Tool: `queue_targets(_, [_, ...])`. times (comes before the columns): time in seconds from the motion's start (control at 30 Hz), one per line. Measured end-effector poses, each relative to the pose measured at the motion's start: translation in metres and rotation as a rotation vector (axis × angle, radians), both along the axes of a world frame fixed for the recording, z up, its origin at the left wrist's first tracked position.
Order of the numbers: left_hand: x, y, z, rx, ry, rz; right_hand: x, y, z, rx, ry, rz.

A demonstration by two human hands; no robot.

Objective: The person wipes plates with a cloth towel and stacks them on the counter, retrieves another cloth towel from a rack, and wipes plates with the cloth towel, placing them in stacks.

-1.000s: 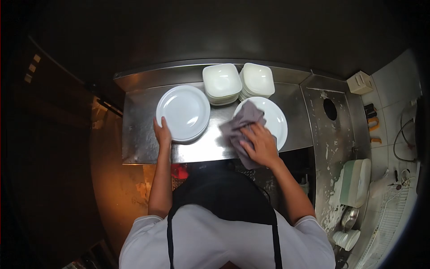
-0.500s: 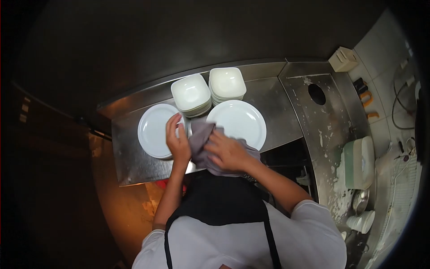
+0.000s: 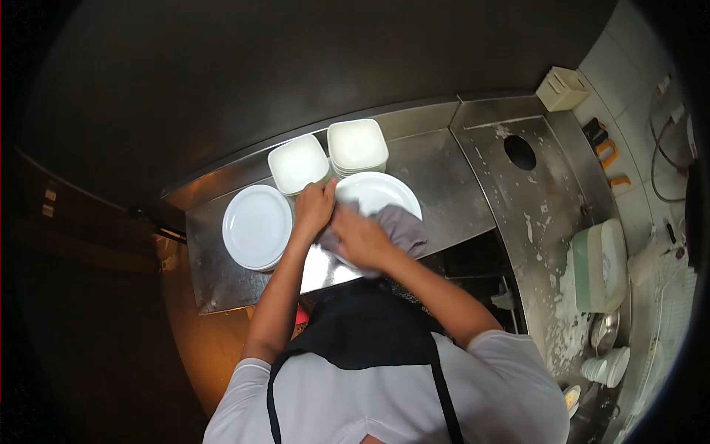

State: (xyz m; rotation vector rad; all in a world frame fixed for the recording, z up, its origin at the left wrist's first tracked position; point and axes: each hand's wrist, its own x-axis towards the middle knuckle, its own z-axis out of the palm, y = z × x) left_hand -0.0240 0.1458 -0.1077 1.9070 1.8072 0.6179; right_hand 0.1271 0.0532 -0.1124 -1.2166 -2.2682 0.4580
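Observation:
A grey-purple cloth (image 3: 400,228) lies bunched over the near part of a round white plate (image 3: 381,191). My right hand (image 3: 359,235), blurred by motion, is closed on the cloth. My left hand (image 3: 314,209) has its fingers curled at the plate's left edge, close beside my right hand; what it grips is hidden. To its left stands a stack of round white plates (image 3: 257,226). Behind my hands are two stacks of square white bowls, the left stack (image 3: 298,164) and the right stack (image 3: 357,145).
The steel counter (image 3: 444,174) meets a wet drainboard (image 3: 510,192) with a round dark hole (image 3: 520,152). At the right are a cream holder (image 3: 562,89), orange-handled tools (image 3: 606,152), a green and white container (image 3: 597,266), a metal bowl (image 3: 605,331) and small white dishes (image 3: 615,366).
My left hand has left the plate stack and moved right, beside my right hand. My right hand and the cloth have shifted to the left edge of the other plate. The view has turned.

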Motion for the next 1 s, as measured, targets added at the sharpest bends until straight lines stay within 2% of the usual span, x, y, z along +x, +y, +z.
queue_targets(0.03, [-0.002, 0.001, 0.004, -0.031, -0.008, 0.001, -0.003, -0.023, 0.014, -0.084, 0.022, 0.106])
queue_targets(0.1, [-0.002, 0.006, -0.003, -0.065, 0.033, -0.012, 0.016, -0.057, 0.024, 0.061, 0.046, 0.174])
queue_targets(0.17, [0.000, -0.002, -0.007, 0.075, 0.083, -0.045, 0.051, -0.069, 0.023, -0.011, -0.052, 0.132])
queue_targets(0.23, [0.001, 0.002, -0.024, 0.082, 0.040, -0.002, 0.084, -0.068, -0.002, 0.128, -0.073, -0.011])
queue_targets(0.27, [-0.002, 0.002, -0.031, 0.135, -0.076, -0.029, 0.098, -0.062, -0.013, 0.164, -0.054, -0.087])
queue_targets(0.37, [0.006, 0.001, -0.053, 0.146, -0.646, 0.002, 0.116, -0.031, -0.041, 0.286, 0.071, -0.287])
queue_targets(0.47, [-0.003, -0.017, -0.046, 0.183, -0.812, 0.005, 0.112, 0.002, -0.046, 0.264, 0.381, -0.538])
queue_targets(0.6, [-0.038, -0.054, -0.013, -0.149, -1.240, -0.004, 0.115, 0.024, -0.001, 0.116, 0.745, -0.760])
queue_targets(0.7, [-0.042, -0.074, -0.023, -0.005, -0.979, -0.118, 0.083, 0.010, 0.029, -0.046, 1.044, -0.623])
queue_targets(0.73, [-0.048, -0.078, -0.020, -0.034, -0.925, -0.116, 0.066, 0.004, 0.036, -0.129, 1.135, -0.549])
queue_targets(0.77, [-0.051, -0.081, -0.023, -0.046, -0.972, -0.065, 0.042, 0.004, 0.044, -0.241, 1.224, -0.462])
queue_targets(0.8, [-0.061, -0.082, -0.014, 0.072, -0.992, -0.134, 0.019, 0.002, 0.050, -0.365, 1.288, -0.383])
queue_targets(0.83, [-0.066, -0.089, -0.002, 0.132, -0.970, -0.083, -0.003, -0.001, 0.053, -0.487, 1.339, -0.317])
queue_targets(0.87, [-0.066, -0.088, -0.012, 0.129, -1.099, -0.042, -0.029, -0.001, 0.054, -0.623, 1.383, -0.243])
queue_targets(0.9, [-0.067, -0.089, -0.010, 0.228, -1.027, -0.006, -0.045, -0.005, 0.054, -0.721, 1.396, -0.187])
queue_targets(0.93, [-0.073, -0.083, -0.050, 0.292, -0.949, -0.006, -0.061, -0.012, 0.052, -0.807, 1.396, -0.140])
queue_targets(0.97, [-0.082, -0.096, -0.033, 0.365, -0.695, 0.053, -0.071, -0.019, 0.051, -0.872, 1.384, -0.096])
queue_targets(1.0, [-0.090, -0.095, -0.033, 0.464, -0.737, 0.067, -0.083, -0.024, 0.050, -0.943, 1.367, -0.054])
